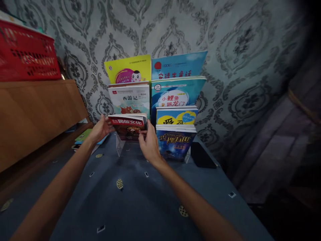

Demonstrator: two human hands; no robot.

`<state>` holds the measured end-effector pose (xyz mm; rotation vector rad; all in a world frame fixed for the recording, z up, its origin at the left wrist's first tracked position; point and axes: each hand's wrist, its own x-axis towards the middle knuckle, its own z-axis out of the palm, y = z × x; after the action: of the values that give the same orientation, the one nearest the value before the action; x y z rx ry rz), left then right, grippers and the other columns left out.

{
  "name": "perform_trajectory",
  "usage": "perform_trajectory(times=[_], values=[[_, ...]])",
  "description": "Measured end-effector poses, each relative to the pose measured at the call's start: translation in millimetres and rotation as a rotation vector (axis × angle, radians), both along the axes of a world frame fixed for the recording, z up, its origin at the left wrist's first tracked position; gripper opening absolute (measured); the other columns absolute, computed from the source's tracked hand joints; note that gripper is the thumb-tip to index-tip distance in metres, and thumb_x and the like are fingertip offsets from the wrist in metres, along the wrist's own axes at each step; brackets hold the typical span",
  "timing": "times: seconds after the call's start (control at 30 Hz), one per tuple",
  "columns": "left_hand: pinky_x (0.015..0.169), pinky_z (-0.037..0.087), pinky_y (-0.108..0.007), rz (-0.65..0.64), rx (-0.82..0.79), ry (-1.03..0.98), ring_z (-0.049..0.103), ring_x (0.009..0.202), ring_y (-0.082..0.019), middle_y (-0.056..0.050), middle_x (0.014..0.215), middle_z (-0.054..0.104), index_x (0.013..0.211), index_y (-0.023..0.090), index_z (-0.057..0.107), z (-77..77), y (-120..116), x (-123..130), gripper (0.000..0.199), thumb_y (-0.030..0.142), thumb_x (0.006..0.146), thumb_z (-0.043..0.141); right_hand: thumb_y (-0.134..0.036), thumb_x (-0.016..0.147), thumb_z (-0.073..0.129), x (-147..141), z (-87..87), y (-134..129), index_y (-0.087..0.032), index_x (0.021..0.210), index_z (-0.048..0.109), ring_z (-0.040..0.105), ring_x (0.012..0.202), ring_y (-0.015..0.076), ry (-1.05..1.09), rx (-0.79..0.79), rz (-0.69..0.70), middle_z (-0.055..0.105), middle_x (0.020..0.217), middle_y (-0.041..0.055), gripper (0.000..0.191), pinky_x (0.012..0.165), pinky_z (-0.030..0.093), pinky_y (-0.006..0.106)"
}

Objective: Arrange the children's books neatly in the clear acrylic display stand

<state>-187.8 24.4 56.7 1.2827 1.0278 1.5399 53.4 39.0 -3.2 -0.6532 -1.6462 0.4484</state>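
Observation:
A dark red book (122, 129) with white and yellow lettering stands at the front left of a clear display rack (120, 146), leaning slightly back. My left hand (101, 128) is at its left edge, fingertips against the side. On the right edge, my right hand (150, 142) grips it, with the thumb side over the front cover and the other fingers along the edge. Behind it rise a pale book (130, 99) and a yellow-green book (129, 67). In the right column, a dark blue book (175, 144) stands nearest to my right hand.
Behind the dark blue book stand a blue-and-yellow book (162, 115), a teal book (195, 87) and a blue book (198, 62). A black flat object (202, 155) lies to the right. Left are a wooden cabinet (37, 117), a red basket (27, 53) and flat booklets (84, 135).

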Motion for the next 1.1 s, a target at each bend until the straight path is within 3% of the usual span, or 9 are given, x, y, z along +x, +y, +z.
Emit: perform_trajectory(times=[0.07,0.2,0.43,0.57,0.73,0.93,1.1], values=[[0.092,0.057,-0.041,-0.004,0.074,0.066,0.070,0.110,-0.030,-0.013,0.114,0.077,0.109,0.018,0.071,-7.7,-5,3,0.065,0.074,0.075,0.071,-0.015,0.088,0.047,-2,1.7,0,-0.017,0.157,0.028,0.069,0.093,0.0218,0.000,-0.008,0.001,0.055,0.142,0.0202,0.071,0.095,0.059,0.049],[0.104,0.049,-0.042,0.026,0.164,0.358,0.067,0.111,-0.031,-0.010,0.116,0.076,0.112,0.016,0.071,-17.9,-8,11,0.054,0.054,0.075,0.079,-0.014,0.088,0.047,-3,2.4,0,-0.018,0.158,0.025,0.069,0.096,0.0221,-0.016,0.007,-0.018,0.056,0.140,0.0200,0.073,0.094,0.059,0.047],[0.107,0.045,-0.045,0.234,0.332,0.617,0.061,0.116,-0.030,-0.009,0.117,0.073,0.117,0.014,0.068,-21.8,11,14,0.041,0.042,0.089,0.058,-0.017,0.087,0.048,-6,20.3,15,-0.014,0.149,0.038,0.067,0.106,0.0287,-0.168,0.010,-0.093,0.068,0.121,0.0169,0.063,0.096,0.055,0.049],[0.101,0.048,-0.041,0.343,0.321,0.715,0.062,0.108,-0.026,-0.008,0.108,0.073,0.112,0.014,0.068,-18.4,22,12,0.033,0.032,0.091,0.051,-0.018,0.089,0.045,-6,36.4,27,-0.013,0.135,0.052,0.068,0.096,0.0300,-0.247,-0.069,-0.161,0.071,0.106,0.0153,0.046,0.093,0.053,0.053],[0.093,0.050,-0.039,0.498,0.187,0.938,0.064,0.098,-0.027,-0.010,0.099,0.072,0.100,0.014,0.067,-10.0,23,19,0.025,0.029,0.093,0.048,-0.014,0.089,0.045,-3,48.7,41,-0.014,0.123,0.055,0.067,0.082,0.0282,-0.336,-0.191,-0.159,0.068,0.082,0.0090,0.035,0.088,0.053,0.052],[0.093,0.048,-0.037,0.625,0.108,1.159,0.066,0.106,-0.028,-0.013,0.106,0.072,0.108,0.014,0.063,-1.2,10,33,0.023,0.023,0.097,0.045,-0.014,0.086,0.049,-6,53.8,40,-0.011,0.116,0.057,0.063,0.102,0.0327,-0.411,-0.155,-0.222,0.064,0.100,0.0164,0.031,0.096,0.051,0.056],[0.088,0.049,-0.039,0.702,-0.007,1.268,0.069,0.104,-0.031,-0.015,0.108,0.074,0.117,0.016,0.061,2.9,-1,41,0.026,0.029,0.100,0.044,-0.017,0.086,0.050,-10,46.5,26,-0.006,0.141,0.044,0.060,0.112,0.0316,-0.289,-0.046,-0.210,0.055,0.116,0.0195,0.057,0.103,0.052,0.053]])
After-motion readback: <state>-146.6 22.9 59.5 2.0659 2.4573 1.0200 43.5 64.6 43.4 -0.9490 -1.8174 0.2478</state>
